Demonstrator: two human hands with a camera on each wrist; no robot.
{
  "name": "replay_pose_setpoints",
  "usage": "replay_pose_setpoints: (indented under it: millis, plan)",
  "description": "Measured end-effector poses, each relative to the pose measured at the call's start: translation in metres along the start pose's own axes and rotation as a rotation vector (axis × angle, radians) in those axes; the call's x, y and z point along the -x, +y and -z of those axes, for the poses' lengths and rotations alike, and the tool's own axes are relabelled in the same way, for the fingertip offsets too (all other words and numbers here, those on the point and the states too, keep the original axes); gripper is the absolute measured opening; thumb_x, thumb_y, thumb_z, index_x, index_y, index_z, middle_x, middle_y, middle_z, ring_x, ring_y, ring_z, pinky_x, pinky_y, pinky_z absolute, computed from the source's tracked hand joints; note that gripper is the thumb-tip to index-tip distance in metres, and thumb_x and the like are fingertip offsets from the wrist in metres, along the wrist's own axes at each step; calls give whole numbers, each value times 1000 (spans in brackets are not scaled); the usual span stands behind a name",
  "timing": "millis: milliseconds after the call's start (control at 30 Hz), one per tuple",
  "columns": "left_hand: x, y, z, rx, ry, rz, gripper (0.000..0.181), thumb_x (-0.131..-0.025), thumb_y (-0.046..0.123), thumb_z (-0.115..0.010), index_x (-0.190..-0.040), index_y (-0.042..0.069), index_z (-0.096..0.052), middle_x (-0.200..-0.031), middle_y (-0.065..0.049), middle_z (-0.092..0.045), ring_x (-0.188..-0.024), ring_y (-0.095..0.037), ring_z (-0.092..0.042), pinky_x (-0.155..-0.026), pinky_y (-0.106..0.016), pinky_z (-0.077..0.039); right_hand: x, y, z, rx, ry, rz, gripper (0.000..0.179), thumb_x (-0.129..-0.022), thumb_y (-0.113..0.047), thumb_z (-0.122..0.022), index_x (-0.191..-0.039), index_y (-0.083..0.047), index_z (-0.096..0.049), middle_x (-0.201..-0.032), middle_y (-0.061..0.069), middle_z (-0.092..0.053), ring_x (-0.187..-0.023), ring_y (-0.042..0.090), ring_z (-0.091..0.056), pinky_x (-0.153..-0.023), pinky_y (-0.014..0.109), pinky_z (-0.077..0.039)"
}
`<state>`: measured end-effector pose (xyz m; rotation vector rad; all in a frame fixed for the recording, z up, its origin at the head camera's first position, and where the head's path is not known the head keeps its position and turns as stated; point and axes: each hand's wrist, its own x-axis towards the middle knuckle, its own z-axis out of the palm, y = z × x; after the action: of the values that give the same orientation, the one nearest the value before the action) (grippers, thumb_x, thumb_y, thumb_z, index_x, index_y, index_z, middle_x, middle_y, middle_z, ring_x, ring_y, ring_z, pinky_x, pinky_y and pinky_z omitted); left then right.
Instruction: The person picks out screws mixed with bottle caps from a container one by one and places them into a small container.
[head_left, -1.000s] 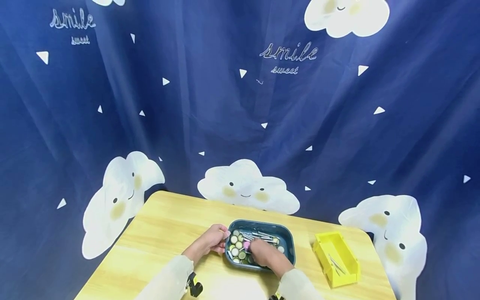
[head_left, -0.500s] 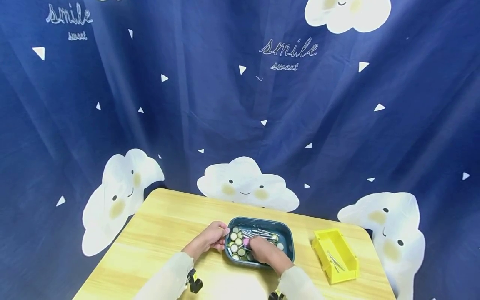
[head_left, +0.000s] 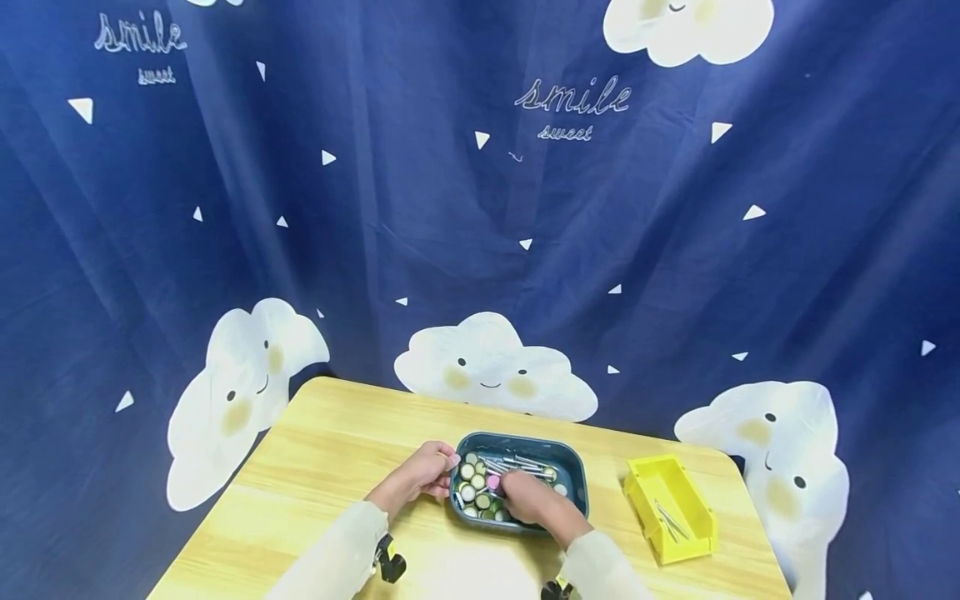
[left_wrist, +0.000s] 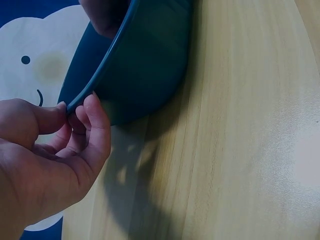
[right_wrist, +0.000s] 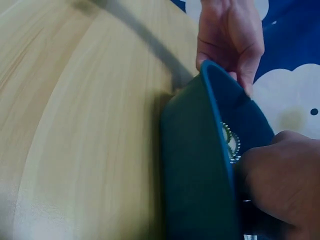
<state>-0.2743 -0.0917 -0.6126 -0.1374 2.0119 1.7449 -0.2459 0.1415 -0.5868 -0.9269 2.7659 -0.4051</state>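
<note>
A dark teal tub point(head_left: 573, 467) holds several bottle caps point(head_left: 467, 471) on its left side and several long metal nails point(head_left: 528, 465) toward the back. My left hand point(left_wrist: 55, 155) pinches the tub's left rim between thumb and fingers. My right hand point(head_left: 528, 497) reaches down into the tub among the caps. In the right wrist view the tub wall and the back of that hand hide its fingertips, so what they hold is not visible. A pink round piece point(head_left: 492, 482) lies right beside its fingers.
A yellow bin point(head_left: 705, 533) stands on the wooden table point(head_left: 352, 425) to the right of the tub, with a few metal nails point(head_left: 670, 521) in it. Behind the table hangs a dark blue curtain point(head_left: 450, 208) printed with clouds.
The head view has shifted slightly. My right hand stays in the tub with only small movement among the caps, and my left hand keeps its grip on the rim.
</note>
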Motion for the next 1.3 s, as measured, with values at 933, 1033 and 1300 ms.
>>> replay_pose_setpoints:
  millis: [933,1033,1300]
  plan:
    - [-2,4,5,-7,11,-9,19,-104,12,-56,-119,-1,-53,-67,-1,-54,-51,-7,-53,-44,-18,-57,59,33,64,9,218,-42,11,-87,2,-72,-88,-7,-65,-83,-2,-61,-76,10,-55,-63,26,-54]
    - [-1,2,5,-3,21,-11,21,-104,12,-55,-121,-2,-53,-68,-1,-55,-52,-7,-53,-44,-18,-57,70,37,67,-17,263,-53,15,-86,2,-74,-87,-8,-63,-80,-3,-58,-73,7,-51,-60,24,-50]
    - [0,-2,-1,6,16,-11,20,-104,12,-56,-119,-1,-55,-67,-2,-56,-52,-7,-54,-45,-18,-58,104,58,74,-27,344,-95,18,-81,6,-74,-84,-8,-63,-76,-5,-55,-71,2,-46,-58,21,-47]
